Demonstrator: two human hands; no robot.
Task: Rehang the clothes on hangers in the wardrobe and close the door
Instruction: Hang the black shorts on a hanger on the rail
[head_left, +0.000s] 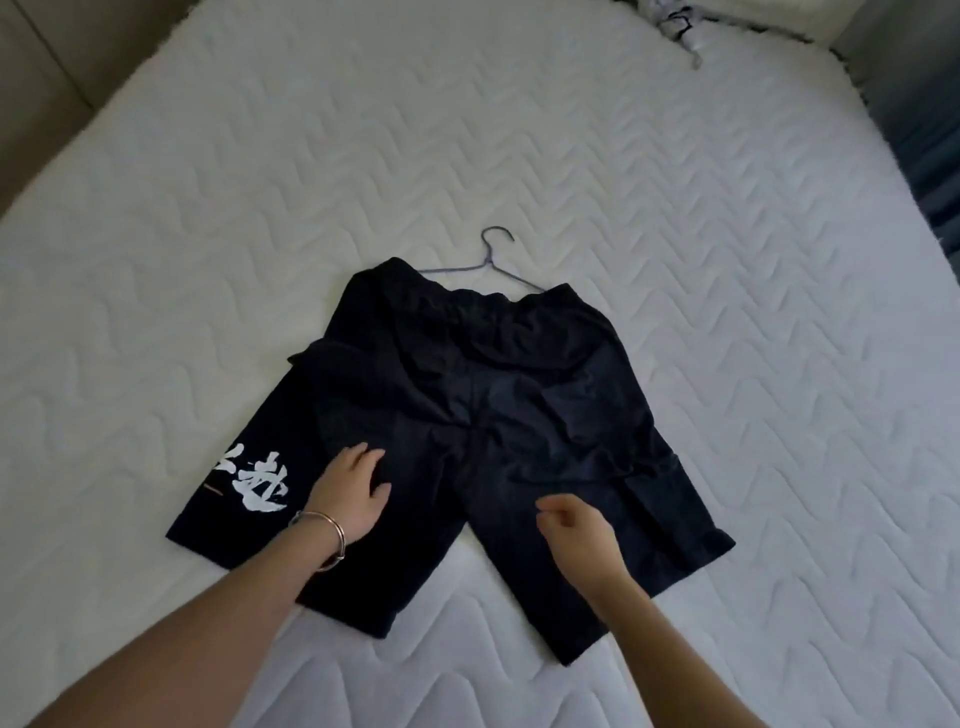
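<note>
I'm seeing left hand (353, 488) pressing flat on shorts (467, 415), right hand (576, 530) hovering loosely curled, gripping nothing; shorts lying spread on mattress (727, 260); hanger (488, 258) poking past waistband, risking sliding out if I'm lifting by fabric only

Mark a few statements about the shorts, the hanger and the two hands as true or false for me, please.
1. The black shorts lie spread on the white mattress. True.
2. The hanger hangs on a wardrobe rail. False: it lies on the mattress at the waistband, partly under the shorts.
3. The left hand rests on a shorts leg beside the white print. True.
4. The right hand grips the hanger. False: it is over the other leg, well away from the hanger.
</note>
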